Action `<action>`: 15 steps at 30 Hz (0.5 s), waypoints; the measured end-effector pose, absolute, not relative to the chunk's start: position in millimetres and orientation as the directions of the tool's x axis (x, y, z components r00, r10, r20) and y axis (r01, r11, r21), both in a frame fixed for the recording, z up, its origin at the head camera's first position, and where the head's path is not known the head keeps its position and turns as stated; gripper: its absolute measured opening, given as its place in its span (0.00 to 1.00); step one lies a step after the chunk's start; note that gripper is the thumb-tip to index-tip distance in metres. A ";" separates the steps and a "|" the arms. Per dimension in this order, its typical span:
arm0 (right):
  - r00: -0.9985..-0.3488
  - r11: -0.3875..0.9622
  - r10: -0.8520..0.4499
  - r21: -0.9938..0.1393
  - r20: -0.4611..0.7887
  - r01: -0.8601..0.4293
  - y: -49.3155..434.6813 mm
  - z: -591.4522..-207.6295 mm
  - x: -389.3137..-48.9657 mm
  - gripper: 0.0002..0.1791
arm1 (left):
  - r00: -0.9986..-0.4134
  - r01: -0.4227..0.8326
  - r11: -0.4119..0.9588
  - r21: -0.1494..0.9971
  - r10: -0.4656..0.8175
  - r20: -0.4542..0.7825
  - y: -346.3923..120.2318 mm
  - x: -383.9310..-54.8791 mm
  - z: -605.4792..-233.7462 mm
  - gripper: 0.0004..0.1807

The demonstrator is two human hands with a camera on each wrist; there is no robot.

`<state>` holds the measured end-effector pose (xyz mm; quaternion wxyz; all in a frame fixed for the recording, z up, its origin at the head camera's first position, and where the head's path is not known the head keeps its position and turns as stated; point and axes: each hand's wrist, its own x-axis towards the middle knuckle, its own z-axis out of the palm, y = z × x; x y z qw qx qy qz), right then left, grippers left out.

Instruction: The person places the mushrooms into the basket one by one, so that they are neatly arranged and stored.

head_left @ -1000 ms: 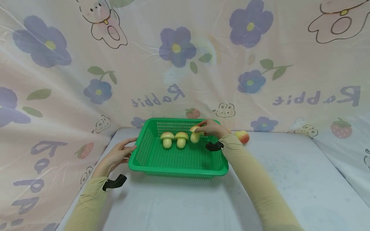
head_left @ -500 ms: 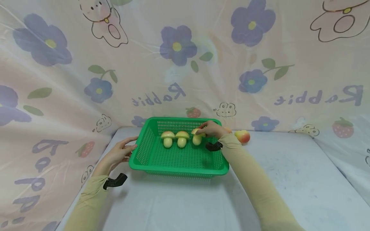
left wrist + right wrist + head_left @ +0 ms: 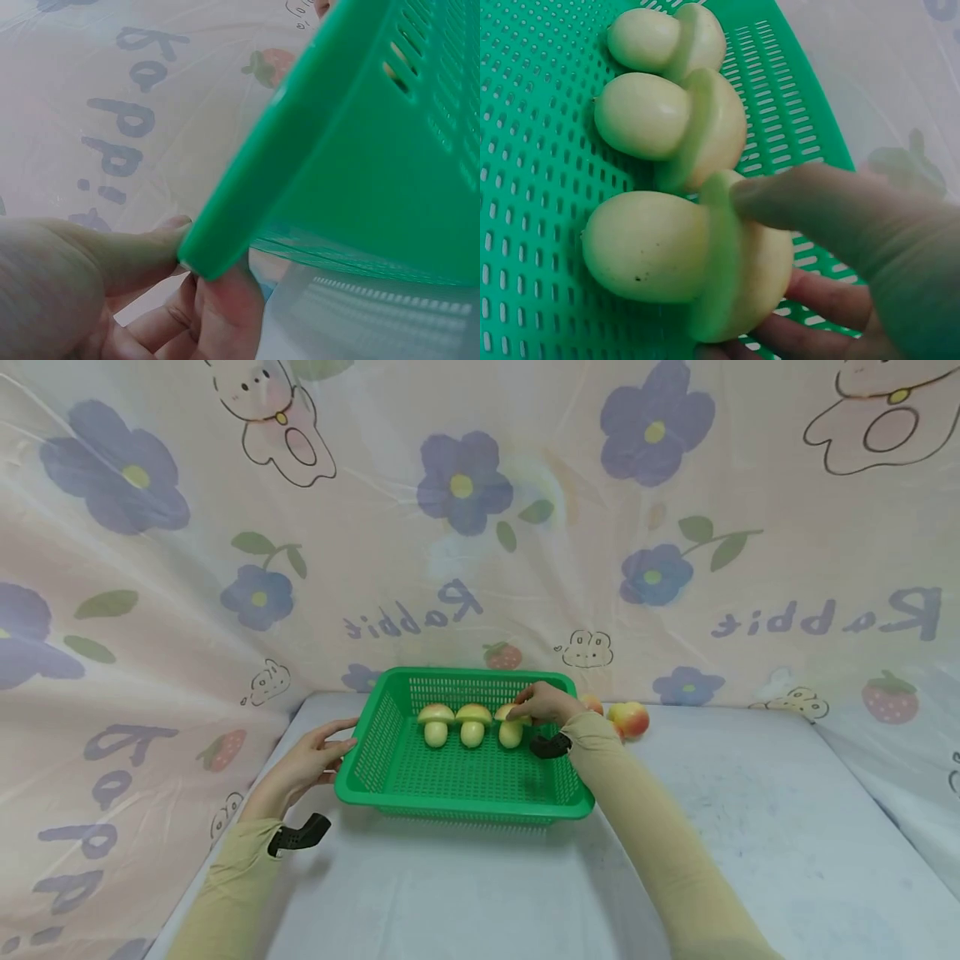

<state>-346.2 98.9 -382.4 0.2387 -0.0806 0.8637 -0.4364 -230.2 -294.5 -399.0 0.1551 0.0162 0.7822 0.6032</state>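
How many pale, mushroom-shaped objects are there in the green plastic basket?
3, in one row inside the green plastic basket: the left one, the middle one, and the right one, pinched by the right hand, which covers part of the basket and could hide more.

Your basket [image 3: 461,804] is bright green, its walls and floor patterned with rows of slots. The three mushroom-shaped pieces [image 3: 472,734] in it have creamy yellow-green stems and caps blushed peach; the nearest stem in your right wrist view carries dark specks. The fruit [image 3: 632,719] beside the basket is yellow flushed red. Your sleeves [image 3: 660,827] are pale khaki, the wrist mounts [image 3: 302,834] black. The tabletop [image 3: 465,893] seems bluish white, though the light may tint it. Your pale pink backdrop [image 3: 360,527] bears purple flowers [image 3: 442,497] with yellow centres, green leaves [image 3: 698,528], red strawberries [image 3: 890,698] and mauve lettering [image 3: 813,617].
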 end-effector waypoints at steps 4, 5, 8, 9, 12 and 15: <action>-0.867 0.623 -0.355 -0.780 -0.351 0.061 97.3 -385.4 -345.7 0.26 | -0.952 -0.154 0.275 0.949 0.214 -0.217 -293.6 -229.3 -398.9 0.32; -0.866 0.627 -0.358 -0.777 -0.351 0.055 97.0 -385.8 -345.5 0.26 | -0.952 -0.149 0.278 0.949 0.219 -0.213 -293.6 -229.1 -398.7 0.32; -0.864 0.643 -0.368 -0.765 -0.345 0.032 95.7 -386.1 -345.1 0.26 | -0.953 -0.147 0.280 0.949 0.215 -0.211 -293.3 -228.4 -398.4 0.32; -0.865 0.649 -0.368 -0.760 -0.342 0.024 95.5 -385.7 -344.9 0.26 | -0.954 -0.147 0.279 0.949 0.215 -0.211 -293.2 -228.3 -398.2 0.32; -0.868 0.654 -0.353 -0.756 -0.348 0.038 95.3 -384.2 -344.0 0.26 | -0.954 -0.144 0.284 0.948 0.215 -0.209 -293.3 -227.8 -398.0 0.32; -0.865 0.648 -0.346 -0.760 -0.363 0.059 95.7 -383.5 -343.3 0.28 | -0.954 -0.141 0.288 0.947 0.217 -0.208 -293.1 -226.8 -397.6 0.32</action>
